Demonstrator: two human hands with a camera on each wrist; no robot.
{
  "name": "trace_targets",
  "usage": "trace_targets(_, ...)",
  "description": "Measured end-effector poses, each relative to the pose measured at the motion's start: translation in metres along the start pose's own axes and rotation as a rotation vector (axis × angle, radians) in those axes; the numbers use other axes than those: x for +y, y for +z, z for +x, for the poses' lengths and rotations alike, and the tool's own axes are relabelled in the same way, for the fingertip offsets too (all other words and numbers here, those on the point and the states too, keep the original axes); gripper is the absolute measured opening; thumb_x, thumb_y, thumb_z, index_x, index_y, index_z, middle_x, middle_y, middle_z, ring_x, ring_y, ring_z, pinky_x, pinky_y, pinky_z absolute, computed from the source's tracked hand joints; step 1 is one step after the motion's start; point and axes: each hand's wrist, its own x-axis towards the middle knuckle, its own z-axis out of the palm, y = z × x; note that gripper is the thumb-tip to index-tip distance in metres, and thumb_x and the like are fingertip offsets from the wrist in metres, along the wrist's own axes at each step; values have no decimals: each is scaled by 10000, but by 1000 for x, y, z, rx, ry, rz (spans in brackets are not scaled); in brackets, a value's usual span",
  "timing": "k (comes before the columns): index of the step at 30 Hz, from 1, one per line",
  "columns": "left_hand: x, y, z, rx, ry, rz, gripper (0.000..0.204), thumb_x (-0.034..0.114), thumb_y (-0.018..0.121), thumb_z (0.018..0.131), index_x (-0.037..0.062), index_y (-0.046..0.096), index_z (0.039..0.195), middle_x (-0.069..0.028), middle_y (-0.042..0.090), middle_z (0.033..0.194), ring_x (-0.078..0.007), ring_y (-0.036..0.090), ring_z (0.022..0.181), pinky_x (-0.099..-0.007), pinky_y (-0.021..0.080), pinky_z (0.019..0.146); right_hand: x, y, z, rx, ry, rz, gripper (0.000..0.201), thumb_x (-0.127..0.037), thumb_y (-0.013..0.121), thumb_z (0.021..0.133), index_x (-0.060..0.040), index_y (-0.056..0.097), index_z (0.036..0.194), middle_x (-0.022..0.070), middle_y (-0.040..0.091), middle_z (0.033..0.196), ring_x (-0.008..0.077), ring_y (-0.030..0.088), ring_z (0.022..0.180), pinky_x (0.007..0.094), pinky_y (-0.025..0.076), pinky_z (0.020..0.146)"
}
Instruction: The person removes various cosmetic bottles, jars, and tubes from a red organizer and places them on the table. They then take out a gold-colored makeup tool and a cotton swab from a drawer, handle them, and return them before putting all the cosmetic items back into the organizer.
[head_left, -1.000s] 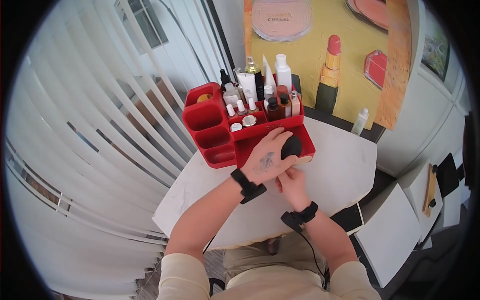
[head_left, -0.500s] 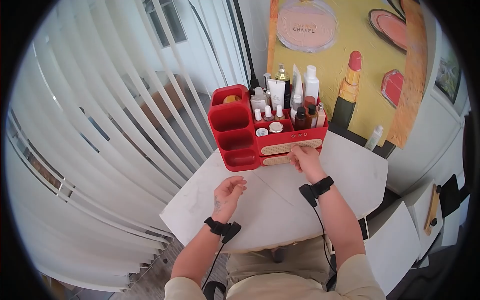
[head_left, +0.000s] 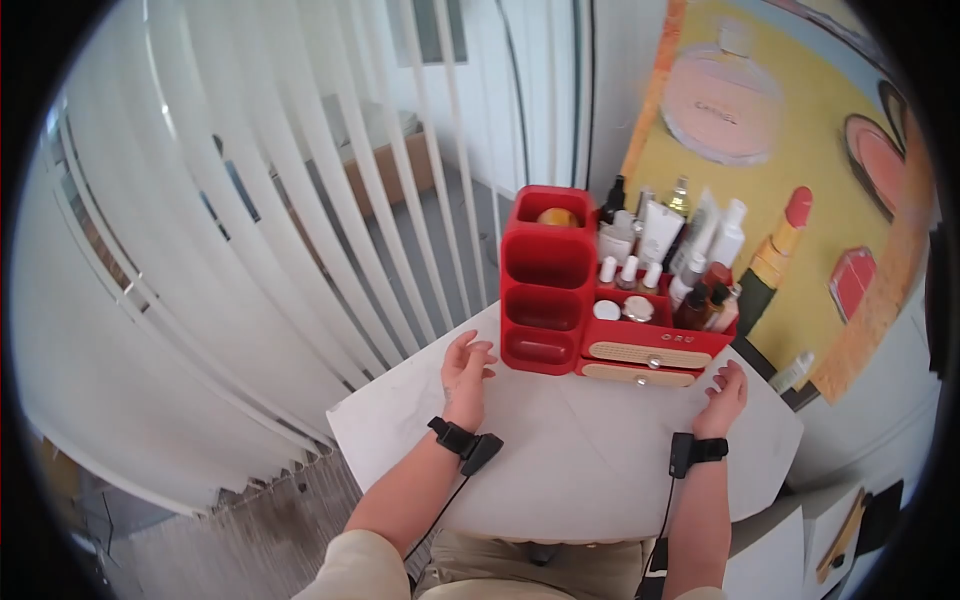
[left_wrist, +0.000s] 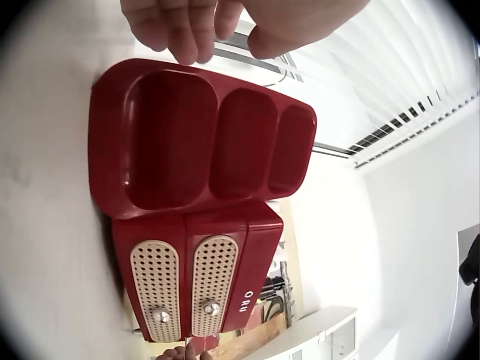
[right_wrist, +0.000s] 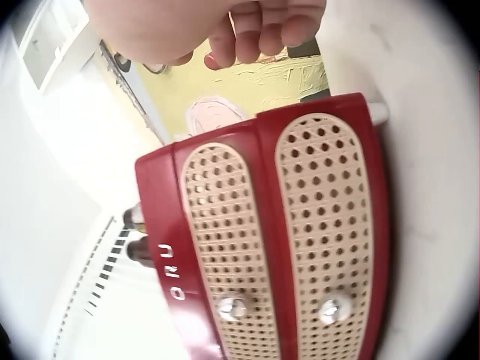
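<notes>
A red organizer (head_left: 540, 345) stands on the white table with bottles and tubes (head_left: 658, 235) in its top. Both of its drawers are closed, their woven fronts (right_wrist: 326, 210) bearing round knobs (right_wrist: 334, 307). The left hand (head_left: 465, 380) hovers beside the organizer's left compartments, fingers loosely bent and holding nothing; in the left wrist view this hand (left_wrist: 247, 26) is just off the red side. At the organizer's right end, the right hand (head_left: 724, 402) is held with relaxed, bent fingers and nothing in them; the right wrist view shows this hand (right_wrist: 217, 30) near the drawer fronts' end.
The white table (head_left: 560, 460) extends in front of the organizer. A small white bottle (head_left: 793, 371) stands by the table's right edge, before a yellow painting (head_left: 740, 190). Vertical blinds (head_left: 300, 220) hang on the left. White boxes (head_left: 770, 560) are at lower right.
The drawer that was open is closed. The left hand came out of it and moved to the organizer's left side; the right hand left the drawer front and moved right. The black object is out of sight.
</notes>
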Motion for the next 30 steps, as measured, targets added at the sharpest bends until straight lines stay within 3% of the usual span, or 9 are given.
trace_targets(1,-3,-7,1,-58,-24,47,467,186,573,951,61,427,1377,-104,569,1271,-157,585,1014,-306,481,813,2,3,-1,-3,-27,-29,330,-335,471,984,-70,619,1114,27,610,965,125,555,860,272,423,703)
trace_targets(3,-3,-9,-1,-55,-5,62,485,187,551,961,71,404,1408,-111,529,1329,-178,560,1097,-325,471,870,4,7,0,-62,-30,-48,430,-350,430,1003,-49,550,1285,89,604,1215,182,561,1066,341,429,901)
trace_targets(5,-8,-10,1,-134,16,54,564,185,511,982,85,303,1497,-133,401,1483,-235,455,1305,-366,427,1004,11,9,2,-140,-27,5,437,-356,427,1005,-43,545,1286,88,603,1215,183,564,1070,339,430,909)
trace_targets(9,-13,-10,5,-283,46,42,597,185,496,1002,78,236,1528,-148,317,1546,-258,347,1404,-377,316,1127,17,9,-2,-252,-7,9,462,-412,390,1023,-37,547,1243,73,617,1201,173,568,1104,341,420,951)
trace_targets(16,-8,-11,8,-435,-28,31,575,167,528,989,22,297,1494,-164,335,1535,-247,320,1425,-357,270,1155,18,9,1,-321,50,55,458,-404,384,1031,-21,556,1212,55,618,1174,167,558,1110,346,417,981)
trace_targets(20,-16,-10,10,-402,-25,51,572,174,536,986,16,311,1488,-164,356,1523,-247,328,1420,-355,281,1147,18,13,-2,-298,-24,9,453,-397,373,1032,-30,553,1227,57,605,1203,165,549,1129,347,415,984)
trace_targets(22,-18,-11,11,-330,28,56,575,174,535,985,11,308,1487,-166,365,1518,-244,332,1418,-352,303,1133,9,21,-10,-185,-47,30,452,-392,369,1030,-39,539,1257,66,591,1242,163,543,1147,349,413,988)
trace_targets(27,-17,-10,11,-376,8,48,487,135,530,979,-19,408,1425,-142,510,1396,-213,462,1308,-341,357,1095,12,19,-8,-287,19,104,412,-399,385,1033,-67,558,1205,37,627,1177,137,562,1091,315,416,916)
trace_targets(30,-15,-10,11,-378,10,49,498,124,526,977,-31,390,1430,-147,492,1415,-220,447,1326,-342,347,1104,11,20,-10,-295,2,90,402,-401,387,1037,-74,564,1189,25,630,1149,125,562,1062,308,415,909)
